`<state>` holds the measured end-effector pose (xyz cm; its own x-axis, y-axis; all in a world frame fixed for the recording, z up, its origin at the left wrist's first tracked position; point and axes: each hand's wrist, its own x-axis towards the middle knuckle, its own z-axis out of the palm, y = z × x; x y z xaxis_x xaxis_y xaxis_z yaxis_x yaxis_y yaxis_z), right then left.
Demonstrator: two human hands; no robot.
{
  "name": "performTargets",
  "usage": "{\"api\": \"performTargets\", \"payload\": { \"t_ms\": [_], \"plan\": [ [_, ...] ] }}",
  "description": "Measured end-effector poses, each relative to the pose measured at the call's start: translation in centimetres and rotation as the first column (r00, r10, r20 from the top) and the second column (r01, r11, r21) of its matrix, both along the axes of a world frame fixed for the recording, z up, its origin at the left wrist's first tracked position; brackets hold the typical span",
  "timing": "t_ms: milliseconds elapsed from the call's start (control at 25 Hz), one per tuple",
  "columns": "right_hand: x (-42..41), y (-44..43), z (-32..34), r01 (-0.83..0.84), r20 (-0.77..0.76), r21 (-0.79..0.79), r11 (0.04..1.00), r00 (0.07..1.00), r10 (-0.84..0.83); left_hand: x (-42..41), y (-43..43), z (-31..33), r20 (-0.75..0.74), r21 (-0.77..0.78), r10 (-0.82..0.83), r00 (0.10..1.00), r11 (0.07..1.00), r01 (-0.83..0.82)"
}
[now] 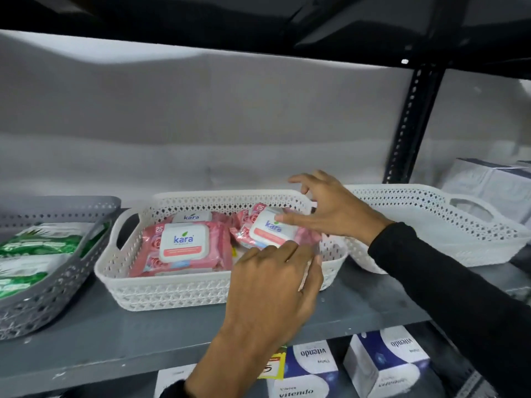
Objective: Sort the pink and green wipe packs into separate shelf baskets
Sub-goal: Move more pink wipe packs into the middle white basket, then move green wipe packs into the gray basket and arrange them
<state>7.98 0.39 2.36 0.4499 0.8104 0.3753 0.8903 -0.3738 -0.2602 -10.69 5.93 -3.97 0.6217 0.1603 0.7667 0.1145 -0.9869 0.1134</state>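
Right white basket (431,225) lies open from above — both hands crowd the middle basket (172,294).

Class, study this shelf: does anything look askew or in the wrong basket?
One pink wipe pack in the white lattice basket sits tilted, its near end raised, while both hands adjust it. Its neighbour, the flat pink pack, lies level. No colours are mixed.
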Motion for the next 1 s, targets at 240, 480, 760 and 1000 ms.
{"api": "performTargets", "payload": {
  "t_ms": [240,480,760,1000],
  "plan": [
    [8.8,-6.5,0.8,0.114,0.022,0.111,0.987,0.993,-0.118,6.1,-5.7,1.3,-0.05,-0.019,-0.173,0.984,0.985,0.172],
    [16.6,-8.4,-0.8,0.03,-0.135,-0.411,0.911,0.986,-0.094,11.2,-10.2,0.8,-0.245,0.037,-0.183,0.952,0.98,0.197],
    [18.5,-5.8,-1.4,0.105,0.018,-0.574,0.812,0.993,-0.115,11.0,-10.1,1.1,-0.342,0.107,-0.106,0.934,0.983,0.151],
    [15.6,-8.0,1.6,0.155,-0.007,-0.302,0.941,0.986,-0.165,6.7,-6.7,2.3,-0.279,0.104,-0.086,0.956,0.987,0.119]
  ]
}}
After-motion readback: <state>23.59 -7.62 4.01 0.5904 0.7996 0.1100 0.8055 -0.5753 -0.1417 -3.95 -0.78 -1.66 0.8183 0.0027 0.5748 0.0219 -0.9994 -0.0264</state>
